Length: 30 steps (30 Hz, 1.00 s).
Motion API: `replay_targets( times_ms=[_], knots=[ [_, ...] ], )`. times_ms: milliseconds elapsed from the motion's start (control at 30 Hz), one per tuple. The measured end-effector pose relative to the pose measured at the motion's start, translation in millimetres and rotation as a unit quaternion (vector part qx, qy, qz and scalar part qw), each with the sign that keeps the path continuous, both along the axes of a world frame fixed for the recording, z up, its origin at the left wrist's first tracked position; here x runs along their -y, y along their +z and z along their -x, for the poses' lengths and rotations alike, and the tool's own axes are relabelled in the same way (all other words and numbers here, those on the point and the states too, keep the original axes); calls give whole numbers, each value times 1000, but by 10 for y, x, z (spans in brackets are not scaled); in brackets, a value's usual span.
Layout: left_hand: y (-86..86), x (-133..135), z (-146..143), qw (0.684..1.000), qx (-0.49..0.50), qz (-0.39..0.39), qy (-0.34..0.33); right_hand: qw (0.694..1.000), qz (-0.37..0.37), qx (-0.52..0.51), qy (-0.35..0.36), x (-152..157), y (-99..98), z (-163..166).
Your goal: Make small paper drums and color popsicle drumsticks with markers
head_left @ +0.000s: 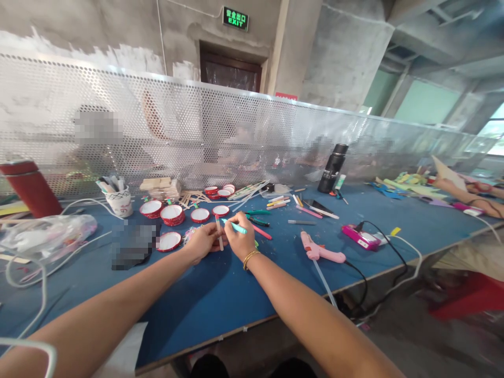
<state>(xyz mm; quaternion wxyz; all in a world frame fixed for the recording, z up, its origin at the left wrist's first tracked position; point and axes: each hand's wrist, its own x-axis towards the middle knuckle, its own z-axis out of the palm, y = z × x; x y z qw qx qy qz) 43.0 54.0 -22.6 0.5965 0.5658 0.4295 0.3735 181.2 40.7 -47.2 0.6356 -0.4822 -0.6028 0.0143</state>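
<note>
My left hand [205, 241] is closed on a thin wooden craft stick [219, 233], held upright above the blue table. Its upper end looks reddish. My right hand [241, 239], with a gold bracelet at the wrist, grips a light turquoise marker pen [237, 227]. The pen's tip points at the upper part of the stick; whether they touch I cannot tell. Beside my left hand lies a round red-rimmed lid with a white inside [169, 241]. Behind my right hand are dark green-handled pliers [258, 218] and a red marker [262, 232].
A pink glue gun [321, 251] lies to the right, near a pink power strip [360, 237] with cables. Several markers [277, 201] and a black bottle [333, 169] stand or lie behind. At left are a cup of pens [118, 202], a red bottle [31, 189] and another person's arm [464, 194] far right.
</note>
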Motion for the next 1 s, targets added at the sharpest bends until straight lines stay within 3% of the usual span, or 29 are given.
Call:
replay_targets(
  times_ms=[1000],
  knots=[
    [-8,0,14,1000,0,-10,-7,1000,-3,26,10,38,21,39]
  ],
)
